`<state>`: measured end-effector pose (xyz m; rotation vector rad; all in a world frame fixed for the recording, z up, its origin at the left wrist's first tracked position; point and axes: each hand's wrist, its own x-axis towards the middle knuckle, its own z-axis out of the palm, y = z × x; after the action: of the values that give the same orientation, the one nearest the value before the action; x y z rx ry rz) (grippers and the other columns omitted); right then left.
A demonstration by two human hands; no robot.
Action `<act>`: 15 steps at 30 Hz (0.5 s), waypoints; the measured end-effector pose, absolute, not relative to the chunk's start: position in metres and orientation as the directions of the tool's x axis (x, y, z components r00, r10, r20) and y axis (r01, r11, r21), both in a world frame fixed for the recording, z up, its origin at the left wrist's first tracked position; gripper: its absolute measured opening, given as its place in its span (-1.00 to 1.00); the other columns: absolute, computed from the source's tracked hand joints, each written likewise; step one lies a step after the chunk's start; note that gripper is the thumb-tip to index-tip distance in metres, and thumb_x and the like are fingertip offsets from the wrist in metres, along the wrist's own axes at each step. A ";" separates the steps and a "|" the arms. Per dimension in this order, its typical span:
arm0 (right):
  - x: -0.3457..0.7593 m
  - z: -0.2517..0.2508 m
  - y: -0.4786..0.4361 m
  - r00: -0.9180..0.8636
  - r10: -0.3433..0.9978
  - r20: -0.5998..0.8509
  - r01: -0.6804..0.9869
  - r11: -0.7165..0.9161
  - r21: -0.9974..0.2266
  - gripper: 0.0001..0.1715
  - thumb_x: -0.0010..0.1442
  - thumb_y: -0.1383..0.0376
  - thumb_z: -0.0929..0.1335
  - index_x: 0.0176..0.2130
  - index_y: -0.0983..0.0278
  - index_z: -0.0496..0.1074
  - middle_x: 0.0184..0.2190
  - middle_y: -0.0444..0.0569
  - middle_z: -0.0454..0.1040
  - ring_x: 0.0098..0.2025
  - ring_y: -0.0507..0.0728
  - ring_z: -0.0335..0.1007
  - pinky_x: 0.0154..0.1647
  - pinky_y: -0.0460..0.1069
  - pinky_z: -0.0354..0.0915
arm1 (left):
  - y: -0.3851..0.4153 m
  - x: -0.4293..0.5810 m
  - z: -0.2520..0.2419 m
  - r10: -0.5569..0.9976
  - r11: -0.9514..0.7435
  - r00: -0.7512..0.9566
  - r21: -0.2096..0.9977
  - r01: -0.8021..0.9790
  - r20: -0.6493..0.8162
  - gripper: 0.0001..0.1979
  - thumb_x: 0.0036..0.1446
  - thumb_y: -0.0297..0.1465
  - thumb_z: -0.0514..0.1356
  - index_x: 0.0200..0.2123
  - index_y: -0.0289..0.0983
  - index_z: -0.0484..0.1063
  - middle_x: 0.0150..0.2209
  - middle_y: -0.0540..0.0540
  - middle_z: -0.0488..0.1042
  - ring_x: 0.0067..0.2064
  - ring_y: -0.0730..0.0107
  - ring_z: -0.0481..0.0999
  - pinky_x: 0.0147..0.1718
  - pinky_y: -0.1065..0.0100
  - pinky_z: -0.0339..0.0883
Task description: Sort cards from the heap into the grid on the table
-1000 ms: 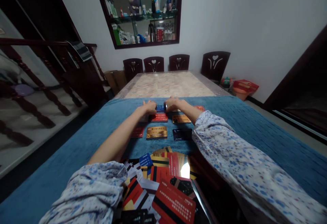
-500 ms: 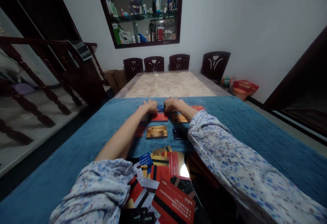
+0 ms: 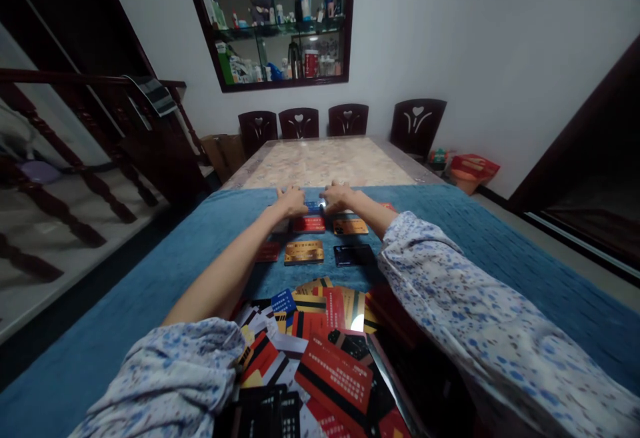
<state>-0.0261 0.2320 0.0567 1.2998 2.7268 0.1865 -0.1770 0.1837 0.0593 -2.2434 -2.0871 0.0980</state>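
A blue card lies in the far row on the blue cloth, partly covered by my hands. At its left end, my left hand is bent around the edge with fingers curled. My right hand grips the opposite end, its fingertips close to a bright glint. Nearer me lie a red card and a gold-orange card. Closer still are a gold card stack, a dark card and a red card half behind my left forearm.
A loose heap of mixed cards fills the near edge between my sleeves, beside a dark edged object. Beyond the cloth runs the bare patterned tabletop. Several dark chairs stand at the far end.
My hands stay around the blue card, the right hand's fingers shifting slightly. Both forearms have spread a little outward, showing more of the heap. The view has shifted slightly.
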 end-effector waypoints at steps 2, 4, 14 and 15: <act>-0.015 0.061 0.224 -0.648 0.761 -0.019 0.749 0.643 0.160 -0.40 0.08 0.18 0.34 0.13 0.19 0.42 0.12 0.19 0.38 0.17 0.42 0.13 0.04 0.32 0.15 | 0.175 -0.175 0.061 0.992 -0.092 0.101 -0.112 0.989 0.078 -0.56 0.02 -0.44 0.12 0.01 -0.33 0.44 0.15 -0.34 0.34 0.23 -0.09 0.20 0.16 -0.17 0.07; -0.003 0.064 0.214 -0.666 0.746 0.012 0.737 0.656 0.159 -0.42 0.11 0.20 0.33 0.13 0.17 0.42 0.10 0.17 0.40 0.17 0.40 0.12 0.03 0.27 0.15 | 0.165 -0.173 0.061 0.981 -0.117 0.134 -0.124 0.985 0.140 -0.61 0.06 -0.45 0.10 -0.02 -0.34 0.46 0.10 -0.34 0.37 0.20 -0.08 0.23 0.12 -0.15 0.10; 0.048 0.066 0.162 -0.710 0.693 0.125 0.703 0.689 0.173 -0.71 0.19 0.35 0.28 -0.16 0.25 0.54 -0.08 0.14 0.52 0.05 0.31 0.21 -0.09 0.12 0.09 | 0.109 -0.138 0.058 0.949 -0.201 0.215 -0.084 0.976 0.231 -0.71 0.19 -0.46 0.04 -0.09 -0.27 0.48 0.01 -0.26 0.42 0.10 -0.01 0.26 0.00 -0.04 0.12; 0.052 0.066 0.157 -0.711 0.691 0.130 0.703 0.690 0.171 -0.71 0.19 0.35 0.27 -0.16 0.26 0.54 -0.09 0.14 0.53 0.04 0.31 0.20 -0.09 0.11 0.08 | 0.102 -0.134 0.058 0.947 -0.211 0.224 -0.083 0.974 0.230 -0.71 0.19 -0.46 0.05 -0.08 -0.26 0.48 0.01 -0.25 0.42 0.10 0.00 0.26 0.00 -0.03 0.11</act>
<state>0.0521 0.1569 0.0665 1.2134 2.9389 0.3337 -0.1342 0.1023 0.0576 -2.2854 -1.8259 -0.1896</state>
